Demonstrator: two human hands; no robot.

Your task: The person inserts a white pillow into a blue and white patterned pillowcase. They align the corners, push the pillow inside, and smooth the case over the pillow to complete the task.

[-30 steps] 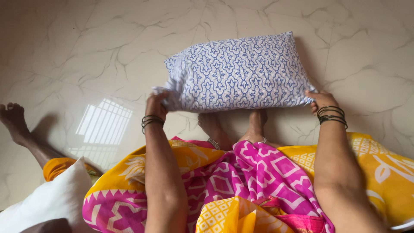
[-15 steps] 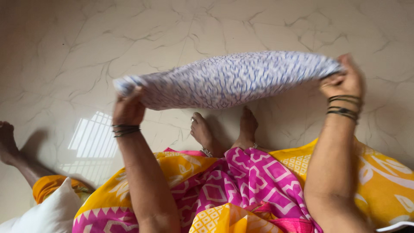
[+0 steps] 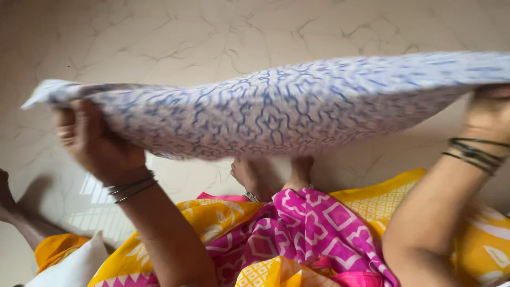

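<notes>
Head view: the pillow has risen from flat before me to edge-on, blurred, high over my feet. My left hand clenches one corner, my right hand grips the other; I'm shaking it.

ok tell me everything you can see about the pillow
The pillow is plump and soft-looking, in a white cloth cover printed with a blue maze-like pattern. It is held up in the air, lying roughly level across the view, above the pale marble floor. The left hand grips its left corner, where the cover bunches to a point; the right hand holds its right end. It looks motion-blurred.
</notes>
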